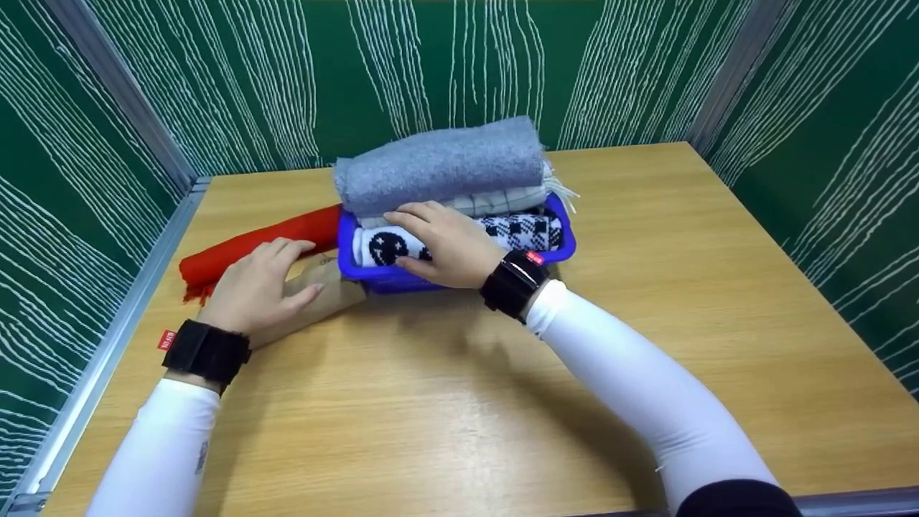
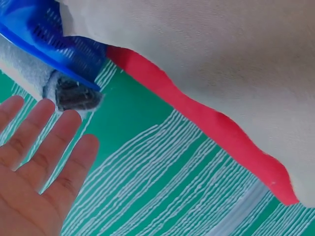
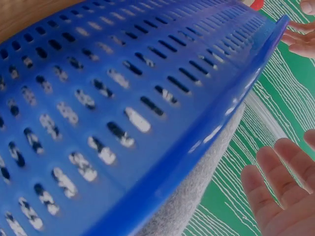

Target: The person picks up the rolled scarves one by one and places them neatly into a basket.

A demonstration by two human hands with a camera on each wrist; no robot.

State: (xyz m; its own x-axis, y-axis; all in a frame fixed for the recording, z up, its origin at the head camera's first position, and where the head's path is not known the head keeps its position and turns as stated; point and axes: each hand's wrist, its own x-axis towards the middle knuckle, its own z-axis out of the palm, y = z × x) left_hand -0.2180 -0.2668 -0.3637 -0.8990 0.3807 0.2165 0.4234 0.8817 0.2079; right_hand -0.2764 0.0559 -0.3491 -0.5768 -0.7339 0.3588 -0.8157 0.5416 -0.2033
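Note:
A blue slotted plastic basket [image 1: 568,243] holds rolled cloths. At its front lies a black-and-white patterned roll [image 1: 528,231]. Behind that is a white fringed scarf [image 1: 506,202] with dark lines, and a thick grey rolled scarf [image 1: 445,166] lies on top at the back. My right hand [image 1: 458,248] is over the basket's front, above the patterned roll, fingers extended; contact cannot be made out. My left hand [image 1: 251,289] hovers by a beige rolled cloth [image 1: 332,293], its fingers spread and holding nothing. Beyond it lies a red rolled scarf [image 1: 248,251] with a fringe.
Everything stands on a wooden table [image 1: 445,431]. Green walls [image 1: 495,72] with white streaks enclose it at the back and both sides. A metal rail [image 1: 93,380] runs along the left edge. The beige and red rolls lie against the basket's left end.

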